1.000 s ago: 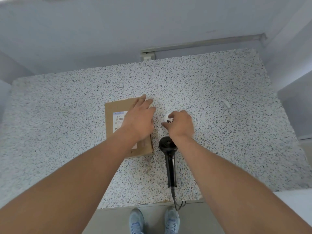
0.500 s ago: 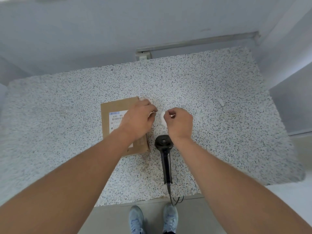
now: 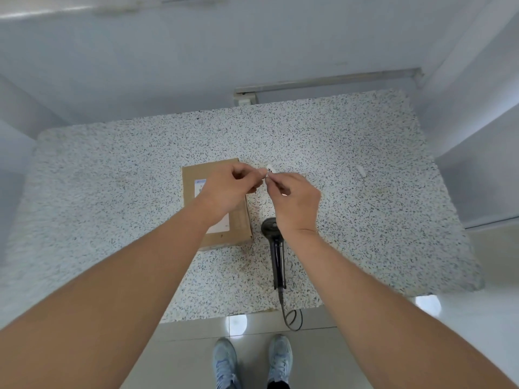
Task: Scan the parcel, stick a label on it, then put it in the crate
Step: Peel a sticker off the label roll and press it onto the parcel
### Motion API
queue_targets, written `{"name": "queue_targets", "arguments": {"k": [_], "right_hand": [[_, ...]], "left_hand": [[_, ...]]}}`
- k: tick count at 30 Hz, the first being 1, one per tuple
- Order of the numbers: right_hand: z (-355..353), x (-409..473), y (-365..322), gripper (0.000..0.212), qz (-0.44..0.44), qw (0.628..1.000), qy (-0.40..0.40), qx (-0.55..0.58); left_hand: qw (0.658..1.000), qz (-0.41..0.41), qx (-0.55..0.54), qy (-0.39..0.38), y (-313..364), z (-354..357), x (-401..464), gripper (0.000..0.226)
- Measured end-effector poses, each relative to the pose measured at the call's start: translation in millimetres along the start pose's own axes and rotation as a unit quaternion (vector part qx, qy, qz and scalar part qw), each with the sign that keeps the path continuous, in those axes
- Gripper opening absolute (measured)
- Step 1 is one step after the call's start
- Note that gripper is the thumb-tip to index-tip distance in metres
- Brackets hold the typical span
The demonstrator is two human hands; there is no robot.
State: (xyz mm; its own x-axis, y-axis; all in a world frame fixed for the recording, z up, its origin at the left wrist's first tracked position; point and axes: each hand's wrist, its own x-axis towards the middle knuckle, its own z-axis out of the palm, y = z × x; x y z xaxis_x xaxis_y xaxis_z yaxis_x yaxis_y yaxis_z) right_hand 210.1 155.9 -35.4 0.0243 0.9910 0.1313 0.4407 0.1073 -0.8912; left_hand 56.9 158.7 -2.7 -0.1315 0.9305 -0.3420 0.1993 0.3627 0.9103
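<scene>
At the left of the speckled desk [image 3: 112,169] nothing lies on the surface. Toward the middle sits the parcel [image 3: 238,223], a flat brown cardboard box lying on the desk with a white shipping slip [image 3: 200,186] on its top face, much of that slip hidden under the left forearm. No crate or other container shows in this view.

The left hand [image 3: 229,189] is raised above the far right part of the parcel, fingers curled, thumb and forefinger nipping one end of a small white label [image 3: 270,169] with dark print. The right hand [image 3: 295,200] meets it just beside the parcel's right edge, its thumb and forefinger pinching the same label from the other side, so the two hands are joined at the label above the desk.

Below the right wrist the black scanner [image 3: 276,248] lies on the desk just right of the parcel, handle toward the near edge, its cord [image 3: 292,318] looping over the edge. Well to the right lies a small white scrap [image 3: 361,171].

Half a second ago the hands were lower, near the desk top, with the label scarcely visible between them; now they are lifted and the label stands out. A second ago the left hand lay flat on the parcel.
</scene>
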Motion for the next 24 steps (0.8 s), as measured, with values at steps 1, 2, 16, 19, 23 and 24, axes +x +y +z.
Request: {"name": "queue_targets", "arguments": {"k": [1, 2, 16, 19, 23, 24], "right_hand": [[-1, -2, -4, 0.015, -0.007, 1.0, 0.003, -0.001], [-3, -3, -8, 0.015, -0.013, 1.0, 0.005, -0.001], [-28, -27, -53, 0.022, -0.077, 0.997, 0.003, 0.021], [-33, -34, -62, 0.018, -0.091, 0.995, 0.014, 0.028], [-36, -40, -71, 0.013, -0.104, 0.994, 0.017, 0.019], [-36, -42, -73, 0.013, -0.099, 0.995, 0.016, 0.023]], "left_hand": [[1.0, 0.004, -0.004, 0.003, 2, -2, -4, 0.022], [1.0, 0.007, -0.01, 0.006, 4, -4, -7, 0.022], [0.998, 0.02, -0.057, -0.003, 40, -18, -50, 0.006], [0.998, 0.029, -0.049, -0.004, 47, -20, -59, 0.008], [0.998, 0.041, -0.038, -0.002, 52, -23, -72, 0.006], [0.999, 0.043, -0.03, 0.0, 52, -24, -74, 0.007]]}}
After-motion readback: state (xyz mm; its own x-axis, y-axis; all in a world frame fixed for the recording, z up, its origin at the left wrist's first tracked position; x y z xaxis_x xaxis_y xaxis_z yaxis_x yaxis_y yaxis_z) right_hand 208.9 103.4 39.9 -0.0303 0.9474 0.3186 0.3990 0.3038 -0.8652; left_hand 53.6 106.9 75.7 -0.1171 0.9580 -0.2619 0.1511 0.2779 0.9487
